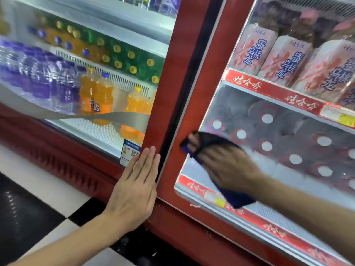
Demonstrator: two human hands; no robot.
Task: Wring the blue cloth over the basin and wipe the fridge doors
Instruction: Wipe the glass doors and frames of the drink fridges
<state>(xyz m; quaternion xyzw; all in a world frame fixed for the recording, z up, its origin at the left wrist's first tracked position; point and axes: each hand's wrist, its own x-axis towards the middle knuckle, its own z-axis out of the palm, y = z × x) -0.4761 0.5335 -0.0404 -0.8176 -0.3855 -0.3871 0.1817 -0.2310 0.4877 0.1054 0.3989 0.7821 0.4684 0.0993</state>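
Observation:
Two red-framed glass fridge doors fill the view: the left door (pixel 165 77) and the right door (pixel 194 116). My right hand (pixel 228 166) presses the dark blue cloth (pixel 238 198) against the lower left corner of the right door's glass, near its red frame. The hand and cloth are blurred. The cloth hangs down below the hand. My left hand (pixel 134 191) lies flat, fingers together and straight, on the red frame of the left door next to the black seal (pixel 184 96) between the doors. No basin is in view.
Behind the left glass stand orange, green and purple-labelled bottles (pixel 99 93). Behind the right glass are pink-labelled bottles (pixel 284 60) and white-capped dark bottles (pixel 295 158) on red-edged shelves. A black-and-white tiled floor (pixel 38 198) lies at lower left.

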